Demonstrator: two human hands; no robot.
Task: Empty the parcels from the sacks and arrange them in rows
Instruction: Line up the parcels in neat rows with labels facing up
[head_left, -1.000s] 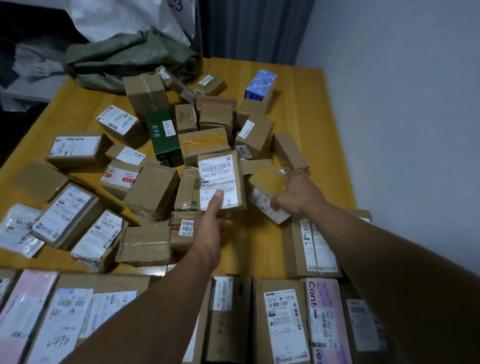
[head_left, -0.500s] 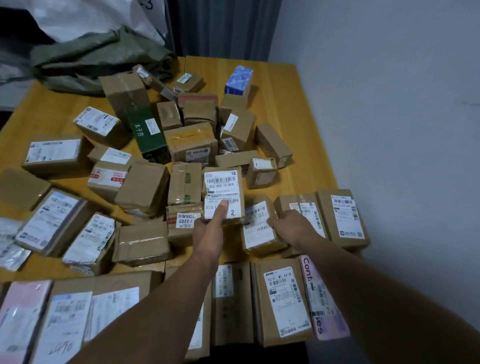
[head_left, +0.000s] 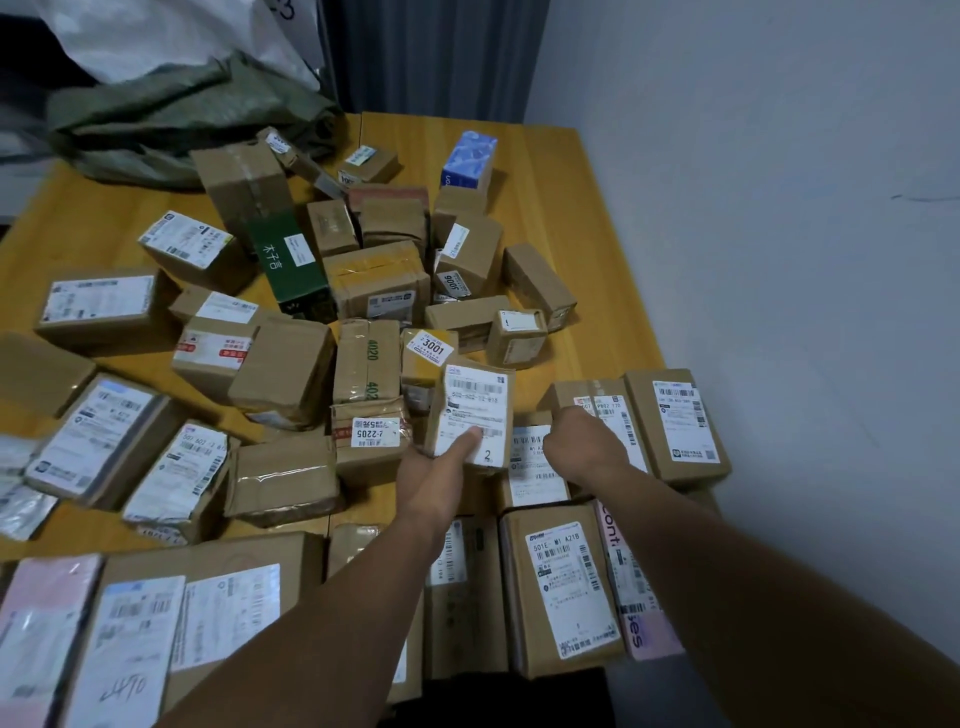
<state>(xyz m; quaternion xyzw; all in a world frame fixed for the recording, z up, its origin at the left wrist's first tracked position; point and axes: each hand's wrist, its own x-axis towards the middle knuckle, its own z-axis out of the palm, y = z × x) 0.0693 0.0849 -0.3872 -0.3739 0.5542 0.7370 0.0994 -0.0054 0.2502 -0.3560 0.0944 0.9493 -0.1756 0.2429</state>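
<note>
The parcel heap (head_left: 374, 280) blocks the middle — bare table (head_left: 545, 208) lies open along the far right edge.

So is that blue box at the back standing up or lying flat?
Standing up: the blue box rests on its small end, taller than wide.

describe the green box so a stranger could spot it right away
On the wooden table, find the crumpled green sack at the far left. Just in front of it lies a long dark green box. It alone is green among brown cartons, with white characters on top.
</note>
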